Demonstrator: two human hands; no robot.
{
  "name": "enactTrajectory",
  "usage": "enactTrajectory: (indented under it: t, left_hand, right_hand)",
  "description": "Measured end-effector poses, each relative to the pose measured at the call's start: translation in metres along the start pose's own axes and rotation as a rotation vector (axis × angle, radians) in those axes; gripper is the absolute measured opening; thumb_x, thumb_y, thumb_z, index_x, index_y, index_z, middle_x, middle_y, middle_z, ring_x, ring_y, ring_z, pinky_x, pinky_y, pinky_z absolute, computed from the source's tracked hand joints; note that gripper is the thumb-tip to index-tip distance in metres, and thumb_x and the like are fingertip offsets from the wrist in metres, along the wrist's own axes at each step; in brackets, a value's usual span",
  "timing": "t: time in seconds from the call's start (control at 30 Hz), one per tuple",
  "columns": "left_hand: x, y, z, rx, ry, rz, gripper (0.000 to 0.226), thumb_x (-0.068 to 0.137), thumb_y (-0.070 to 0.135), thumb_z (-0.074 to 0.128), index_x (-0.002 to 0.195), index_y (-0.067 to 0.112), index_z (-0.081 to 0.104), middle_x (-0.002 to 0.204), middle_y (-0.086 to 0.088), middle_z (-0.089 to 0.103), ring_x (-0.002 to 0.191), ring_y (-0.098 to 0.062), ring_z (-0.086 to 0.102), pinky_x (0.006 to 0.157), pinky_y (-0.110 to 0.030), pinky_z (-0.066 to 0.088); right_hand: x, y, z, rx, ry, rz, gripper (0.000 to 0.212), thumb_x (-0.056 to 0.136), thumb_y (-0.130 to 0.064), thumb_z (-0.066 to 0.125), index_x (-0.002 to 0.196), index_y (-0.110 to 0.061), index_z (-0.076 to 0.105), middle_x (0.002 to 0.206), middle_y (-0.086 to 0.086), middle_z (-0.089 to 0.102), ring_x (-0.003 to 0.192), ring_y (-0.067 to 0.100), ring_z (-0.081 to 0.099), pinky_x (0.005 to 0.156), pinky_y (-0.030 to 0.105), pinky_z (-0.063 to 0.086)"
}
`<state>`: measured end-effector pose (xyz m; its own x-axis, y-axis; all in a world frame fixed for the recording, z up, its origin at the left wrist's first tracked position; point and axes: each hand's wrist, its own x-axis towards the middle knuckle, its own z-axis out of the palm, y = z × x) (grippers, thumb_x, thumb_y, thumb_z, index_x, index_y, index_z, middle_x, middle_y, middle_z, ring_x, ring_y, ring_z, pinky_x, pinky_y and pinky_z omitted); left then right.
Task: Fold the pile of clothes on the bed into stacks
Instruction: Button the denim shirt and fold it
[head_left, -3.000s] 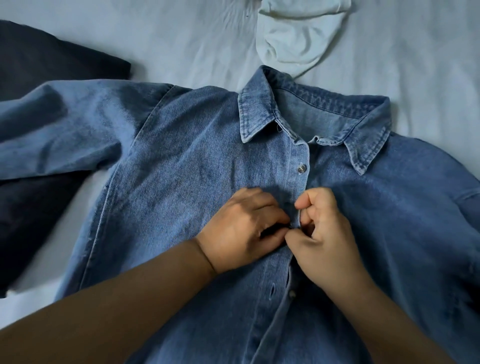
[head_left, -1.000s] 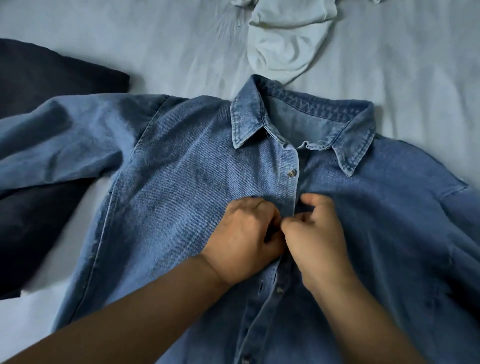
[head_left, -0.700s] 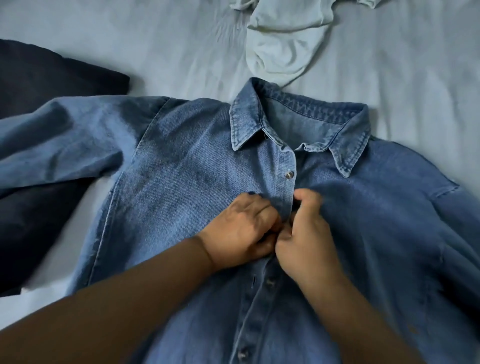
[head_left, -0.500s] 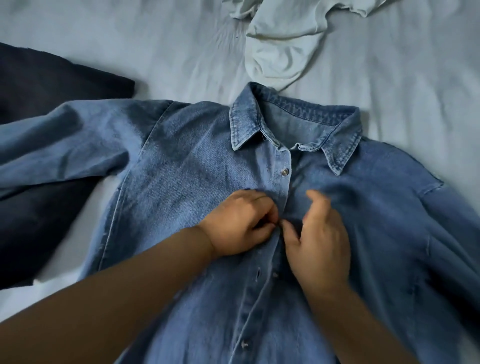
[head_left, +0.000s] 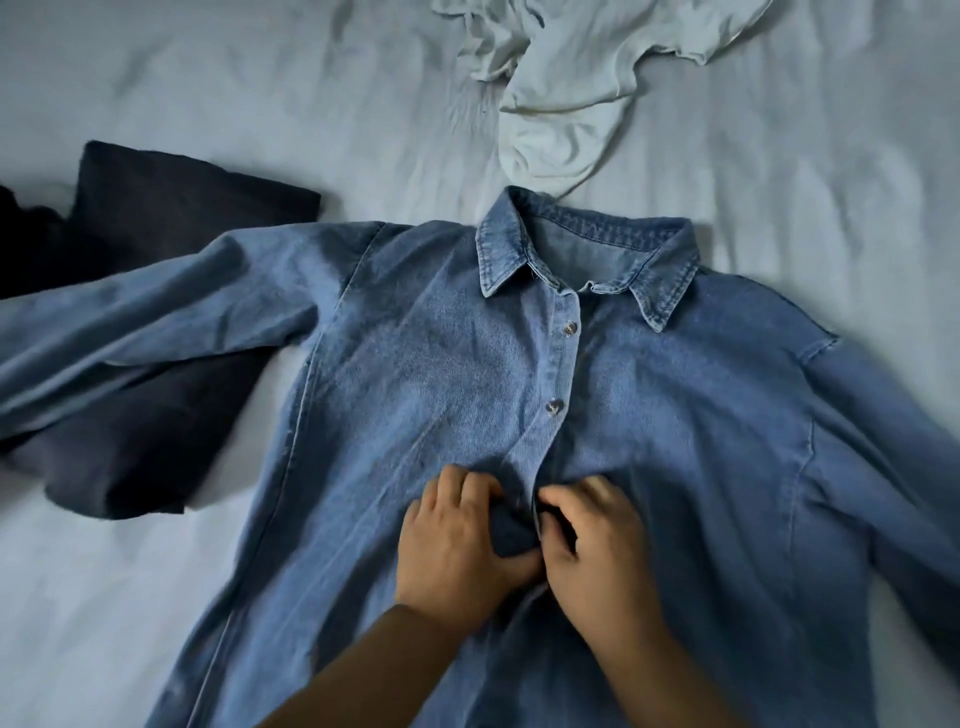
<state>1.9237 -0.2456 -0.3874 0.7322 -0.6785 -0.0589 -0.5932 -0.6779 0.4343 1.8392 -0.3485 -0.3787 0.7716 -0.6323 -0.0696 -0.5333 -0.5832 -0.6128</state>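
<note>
Both hands — left hand (head_left: 457, 551), right hand (head_left: 597, 545) — pinching denim shirt (head_left: 426, 395) placket (collar beyond).

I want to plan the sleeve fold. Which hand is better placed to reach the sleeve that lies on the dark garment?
Probably the left hand: that sleeve lies on its side of the denim shirt.

Bed (head_left: 810, 156), pale creased sheet: denim shirt (head_left: 415, 389) spread flat, dark garment (head_left: 156, 218) left, white garment (head_left: 571, 104) above collar
</note>
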Motion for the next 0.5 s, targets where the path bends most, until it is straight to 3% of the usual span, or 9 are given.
enactTrajectory:
  t: [0.1,0.2,0.3,0.4,0.5]
  left_hand:
    - [0.004,0.011,0.006,0.179,0.007,-0.044,0.046,0.059,0.059,0.044,0.071,0.017,0.058,0.072,0.0,0.052,0.064,-0.024,0.056,0.059,-0.035,0.043]
    - [0.003,0.016,0.009,0.231,0.032,-0.024,0.031,0.064,0.042,0.041,0.068,0.015,0.056,0.071,-0.003,0.051,0.063,-0.026,0.053,0.062,-0.035,0.029]
    - [0.003,0.005,0.002,0.148,0.061,-0.005,0.027,0.062,0.029,0.038,0.069,0.015,0.061,0.072,-0.002,0.056,0.064,-0.026,0.056,0.062,-0.034,0.037]
    - [0.004,-0.004,-0.011,0.009,0.102,0.055,0.026,0.066,0.023,0.041,0.074,0.013,0.064,0.073,-0.001,0.061,0.066,-0.026,0.059,0.057,-0.034,0.048]
    - [0.005,-0.002,-0.019,-0.063,0.178,0.144,0.02,0.075,0.021,0.047,0.078,0.011,0.065,0.075,-0.002,0.061,0.07,-0.021,0.054,0.06,-0.032,0.046]
  right_hand:
    - [0.002,0.003,-0.001,0.003,-0.019,-0.008,0.019,0.071,-0.014,0.06,0.086,-0.016,0.07,0.076,0.002,0.06,0.07,0.027,0.06,0.061,0.041,0.054]
    - [0.007,0.003,-0.005,0.001,-0.051,-0.03,0.017,0.075,-0.023,0.056,0.082,-0.017,0.07,0.073,0.002,0.059,0.068,0.027,0.059,0.06,0.038,0.053]
    - [0.012,0.0,-0.006,-0.063,-0.122,-0.07,0.003,0.068,-0.016,0.066,0.071,-0.016,0.066,0.069,0.001,0.054,0.065,0.026,0.056,0.055,0.035,0.05]
    - [0.019,-0.006,-0.001,-0.128,-0.215,-0.046,0.019,0.061,0.003,0.07,0.066,-0.01,0.057,0.069,0.005,0.056,0.065,0.031,0.058,0.055,0.035,0.047]
    - [0.024,-0.02,0.0,-0.17,-0.227,0.031,0.01,0.077,0.002,0.057,0.084,-0.004,0.062,0.09,0.014,0.065,0.088,0.036,0.061,0.071,0.035,0.046]
